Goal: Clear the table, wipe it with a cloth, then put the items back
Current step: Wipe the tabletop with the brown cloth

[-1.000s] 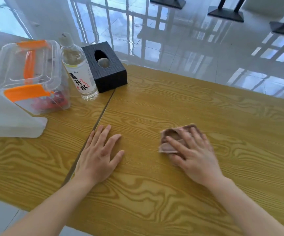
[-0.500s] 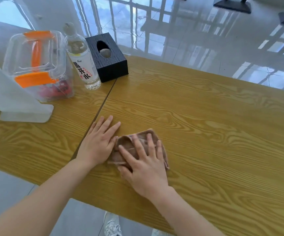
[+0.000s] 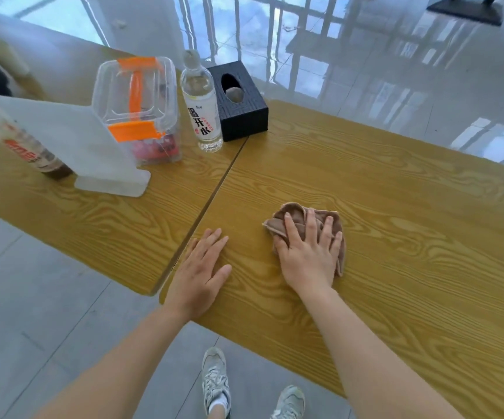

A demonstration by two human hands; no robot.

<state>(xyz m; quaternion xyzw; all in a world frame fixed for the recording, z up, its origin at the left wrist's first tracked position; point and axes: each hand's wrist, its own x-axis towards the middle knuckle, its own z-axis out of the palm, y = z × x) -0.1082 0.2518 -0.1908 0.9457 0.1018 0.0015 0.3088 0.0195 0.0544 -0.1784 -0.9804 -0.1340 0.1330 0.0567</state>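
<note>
A crumpled brown cloth [image 3: 297, 210] was seen just right of the middle of the frame, lying on the wood-grain table [image 3: 396, 222]. It was pressed down by the right hand [image 3: 311, 252], which was laid flat on it with the fingers straight and spread, so nothing was gripped. The cloth's edges were left showing beyond the fingertips and along the right side of the hand.

The left hand [image 3: 201, 270] was placed palm down on the bare table just left of the cloth and apart from it, with the fingers straight and nothing held. Its outer edge was set at the seam [image 3: 214, 189] where 2 table tops met.

The other things were gathered on the adjoining table top [image 3: 93, 225] in the upper left of the frame. A clear water bottle [image 3: 201, 110] with a white label was stood upright near the far end of the seam. A black tissue box [image 3: 241, 113] was set just to its right. Whether the 2 touched could not be told. A clear plastic container [image 3: 137, 107] with orange clasps was placed just left of the bottle, and something red was seen at its bottom. Its lower left was partly covered by a white stand [image 3: 93, 146]. A blurred bottle with a red label [image 3: 18, 140] was seen at the left edge. 2 pale sneakers [image 3: 214, 379] were shown on the grey floor [image 3: 48, 297] at the bottom edge.
</note>
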